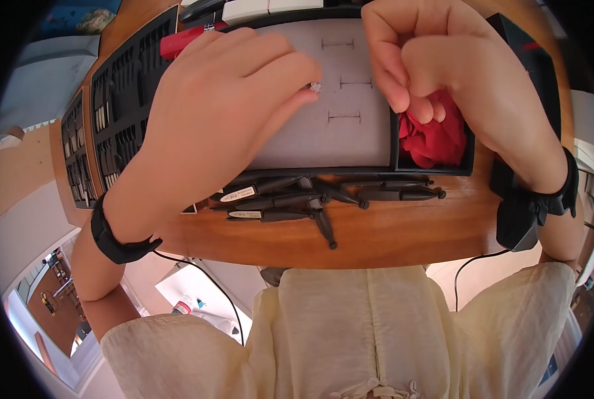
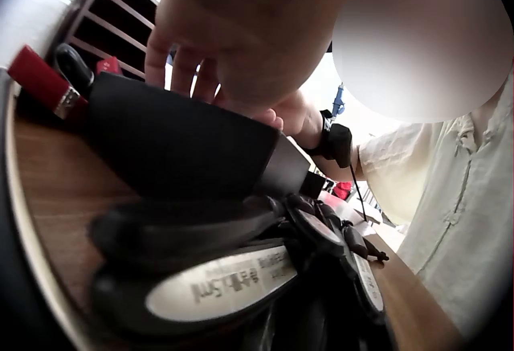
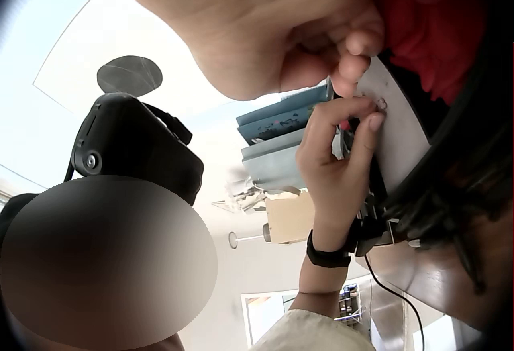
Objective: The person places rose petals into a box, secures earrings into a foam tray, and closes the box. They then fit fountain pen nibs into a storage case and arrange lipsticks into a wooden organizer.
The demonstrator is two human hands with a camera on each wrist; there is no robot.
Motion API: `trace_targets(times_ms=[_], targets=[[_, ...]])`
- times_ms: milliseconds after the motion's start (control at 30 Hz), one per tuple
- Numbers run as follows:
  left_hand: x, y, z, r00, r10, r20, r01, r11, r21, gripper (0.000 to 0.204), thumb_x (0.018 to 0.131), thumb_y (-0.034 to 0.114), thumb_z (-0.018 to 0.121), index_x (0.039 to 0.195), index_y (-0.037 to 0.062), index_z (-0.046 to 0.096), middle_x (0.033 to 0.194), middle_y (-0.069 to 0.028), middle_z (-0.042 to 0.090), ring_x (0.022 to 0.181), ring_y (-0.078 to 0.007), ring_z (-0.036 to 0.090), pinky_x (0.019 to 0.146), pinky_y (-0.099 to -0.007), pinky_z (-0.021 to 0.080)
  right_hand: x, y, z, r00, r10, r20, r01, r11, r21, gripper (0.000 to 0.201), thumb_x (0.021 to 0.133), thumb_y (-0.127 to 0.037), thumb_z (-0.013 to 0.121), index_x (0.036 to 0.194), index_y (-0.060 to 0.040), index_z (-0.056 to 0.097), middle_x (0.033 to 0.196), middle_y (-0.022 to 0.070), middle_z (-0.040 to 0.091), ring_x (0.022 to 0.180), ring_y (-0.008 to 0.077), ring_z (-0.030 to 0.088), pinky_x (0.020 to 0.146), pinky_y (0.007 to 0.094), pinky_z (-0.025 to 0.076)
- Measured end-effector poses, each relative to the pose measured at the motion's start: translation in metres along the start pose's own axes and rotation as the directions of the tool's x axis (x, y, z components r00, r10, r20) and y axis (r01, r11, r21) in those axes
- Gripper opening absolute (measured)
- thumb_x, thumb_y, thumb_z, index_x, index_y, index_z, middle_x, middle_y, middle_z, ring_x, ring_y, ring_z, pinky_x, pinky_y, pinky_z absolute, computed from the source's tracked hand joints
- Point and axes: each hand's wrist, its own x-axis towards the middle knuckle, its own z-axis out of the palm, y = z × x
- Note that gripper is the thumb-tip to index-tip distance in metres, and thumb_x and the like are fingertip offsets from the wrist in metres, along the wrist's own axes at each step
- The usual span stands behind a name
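Above the grey slitted pad (image 1: 290, 136) in the black tray (image 1: 395, 159), the left hand (image 1: 217, 110) pinched a small sparkling piece (image 1: 315, 87) narrowly between thumb and forefinger. The piece looked silvery and clear, its visible part clustered with bright glints; the fingertips hid the rest. The right hand (image 1: 453, 63) was bent over the pad's other side and the crumpled red cloth (image 1: 436, 139), its fingers curled; whether they gripped anything could not be told. Black pens (image 1: 270, 199) with pale labels lay along the tray's near side.
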Motion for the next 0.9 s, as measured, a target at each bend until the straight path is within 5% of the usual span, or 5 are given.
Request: trace_targets(times_ms=[100,333,533,600,900], targets=[[0.000,0.000,0.001,1.000,-0.008,0.017,0.008,1.000,-0.012,0.016,0.076,0.010,0.075,0.090,0.0079,0.067,0.087,-0.0066,0.063,0.080,-0.0269,0.061,0.071,-0.0353,0.048,-0.007,0.005,-0.005,0.983,-0.146,0.115,0.144,0.989,0.021,0.013,0.083,0.001,0.047,0.077,-0.0010,0.058,0.067,0.0023,0.059,0.055,0.0090,0.051,0.052,0.0209,0.039],[0.005,0.002,-0.002,0.999,0.018,0.030,-0.019,1.000,0.021,0.014,0.076,0.008,0.073,0.087,0.0068,0.066,0.086,-0.0061,0.063,0.079,-0.0275,0.059,0.073,-0.0369,0.046,-0.040,0.045,-0.036,0.883,-0.428,-0.194,0.360,0.881,-0.308,0.007,0.087,-0.003,0.050,0.090,-0.0007,0.056,0.079,-0.0004,0.052,0.069,0.0057,0.046,0.060,0.0211,0.035],[0.030,0.022,-0.016,0.996,0.008,0.088,-0.012,0.999,0.046,0.019,0.075,0.008,0.073,0.092,0.0052,0.065,0.087,-0.0070,0.062,0.081,-0.0273,0.059,0.074,-0.0375,0.045,-0.081,0.037,-0.099,0.803,-0.550,-0.227,0.068,0.464,-0.883,0.008,0.088,0.002,0.061,0.095,-0.0010,0.063,0.088,0.0061,0.057,0.078,0.0142,0.053,0.069,0.0264,0.042],[0.047,0.030,-0.019,0.996,0.030,0.080,-0.031,0.999,0.010,0.018,0.076,0.010,0.073,0.091,0.0053,0.065,0.090,-0.0074,0.063,0.081,-0.0270,0.059,0.074,-0.0371,0.045,-0.089,0.052,-0.114,0.698,-0.713,-0.059,0.029,0.111,-0.993,0.011,0.081,0.000,0.065,0.092,0.0009,0.063,0.087,0.0119,0.060,0.086,0.0293,0.059,0.074,0.0378,0.047],[0.148,0.085,0.035,0.943,0.331,0.042,-0.323,0.937,-0.133,0.009,0.077,0.012,0.065,0.086,0.0103,0.066,0.082,-0.0015,0.059,0.083,-0.0219,0.059,0.075,-0.0333,0.043,-0.115,0.082,-0.119,0.845,-0.526,-0.096,-0.117,-0.005,-0.993,0.030,0.076,-0.011,0.074,0.104,-0.0058,0.062,0.098,0.0084,0.060,0.098,0.0271,0.056,0.082,0.0381,0.043]])
